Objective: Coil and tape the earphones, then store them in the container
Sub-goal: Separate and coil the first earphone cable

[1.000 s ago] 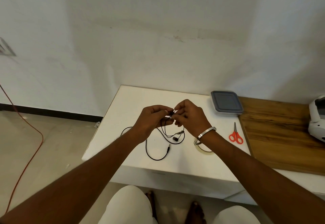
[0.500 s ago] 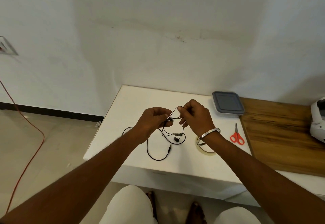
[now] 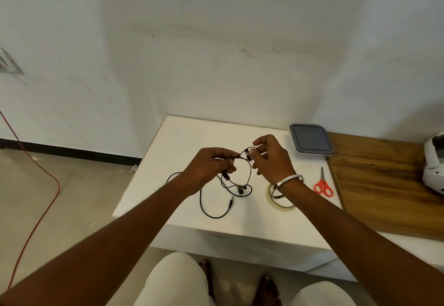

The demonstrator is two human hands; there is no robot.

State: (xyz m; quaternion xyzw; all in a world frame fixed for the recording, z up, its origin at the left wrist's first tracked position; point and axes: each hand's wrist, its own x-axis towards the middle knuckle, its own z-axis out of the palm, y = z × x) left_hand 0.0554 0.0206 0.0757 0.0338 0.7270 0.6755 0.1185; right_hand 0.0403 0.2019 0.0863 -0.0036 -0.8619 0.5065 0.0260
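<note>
Bare home room, white wall (image 3: 216, 41), low table (image 3: 182, 137), concrete floor (image 3: 72, 185)

Head view, indoor, soft even daylight-like illumination, moderately bright, with a faint greenish-grey cast on the wall (image 3: 216, 41). No hard shadows; only a dim diffuse shade beneath the white table (image 3: 182, 142) edge. No glare. Wide-angle bowing visible at the frame edges, notably along the floor skirting. Fine cable detail slightly soft; left margin mildly smeared.
</note>
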